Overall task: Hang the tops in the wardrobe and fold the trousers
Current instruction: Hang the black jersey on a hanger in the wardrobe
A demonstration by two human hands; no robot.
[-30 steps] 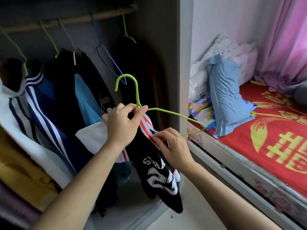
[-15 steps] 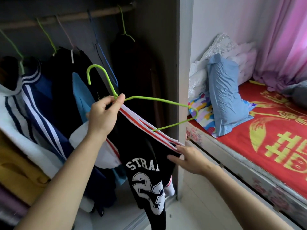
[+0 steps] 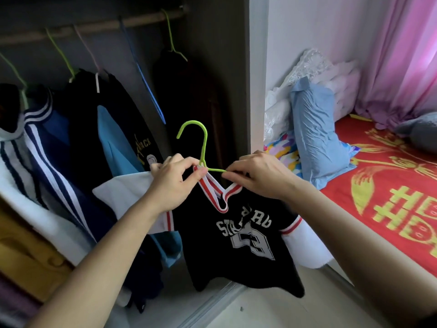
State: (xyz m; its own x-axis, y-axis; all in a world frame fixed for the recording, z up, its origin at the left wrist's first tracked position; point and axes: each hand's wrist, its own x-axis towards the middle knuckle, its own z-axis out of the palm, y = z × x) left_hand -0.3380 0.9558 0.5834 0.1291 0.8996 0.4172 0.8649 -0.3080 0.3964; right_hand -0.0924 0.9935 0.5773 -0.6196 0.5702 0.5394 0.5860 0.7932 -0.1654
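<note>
Black top point(image 3: 238, 247), with white sleeves and a red-and-white striped neckband point(image 3: 211, 191), shown draped on a green hanger point(image 3: 203, 147). It is held in front of the open wardrobe, well below the rail point(image 3: 99, 26) and near the bed point(image 3: 369, 197). The base of the hook, together with the left side of the neckband, is pinched between thumb and forefinger of the left hand point(image 3: 173, 184). The right arm of the hanger, where it disappears under the collar, is pinched by the fingertips of the right hand point(image 3: 259, 176). The garment is judged to be light, soft and limp: its body hangs in loose folds and offers no stiffness, so it cannot be steered by the cloth. The wire is thin and probably smooth, so the wide neck may slide off one shoulder if the hanger is tilted. Hold is best taken at the base of the hook, the hanger kept level. An empty blue hanger point(image 3: 151, 95) is seen on the rail, with other clothes hung to its left.
</note>
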